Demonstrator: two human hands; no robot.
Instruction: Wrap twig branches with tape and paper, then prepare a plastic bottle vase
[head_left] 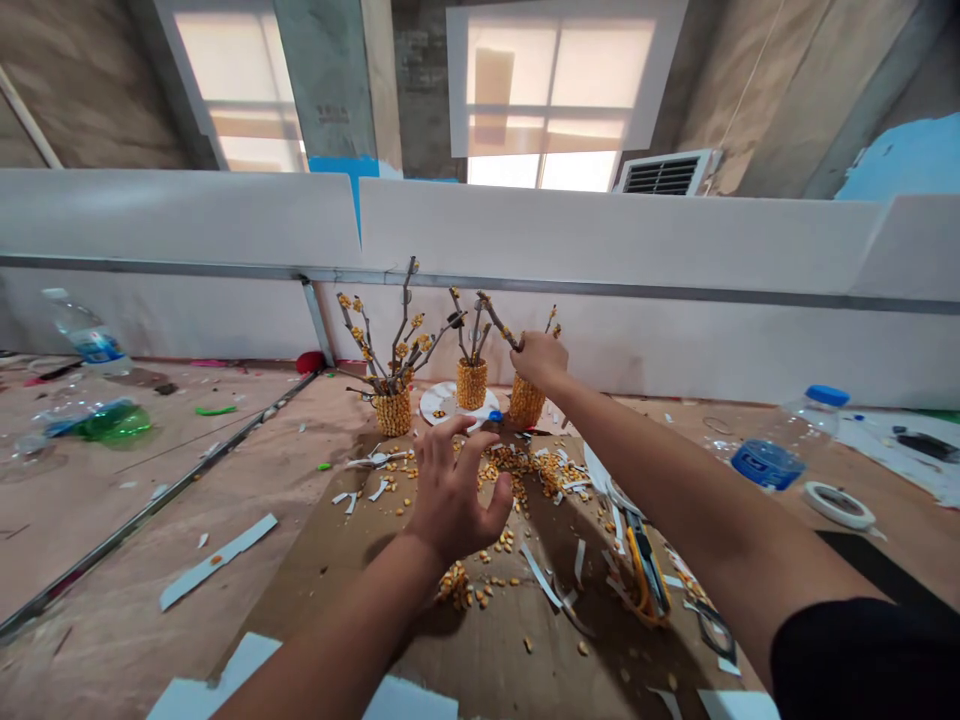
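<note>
My right hand (541,360) reaches far forward, its fingers closed on a dark twig (497,318) just above a pot covered in corn kernels (527,402). The hand hides part of that pot's rim. My left hand (454,490) hovers over the cardboard sheet (315,580), fingers spread and holding nothing. To the left stands another kernel-covered pot (394,412) with several branches bearing kernel clusters. Between the two, a smaller kernel pot (472,384) with twigs rests on a white disc (437,402). Loose corn kernels (551,470) are scattered across the cardboard.
A yellow utility knife (646,570) lies among white paper scraps at right. Beyond it are a blue-capped bottle (787,440) and a roll of white tape (838,505). At left, a clear bottle (90,335) stands near a green plastic bottle (112,421). A white panel (637,350) runs behind.
</note>
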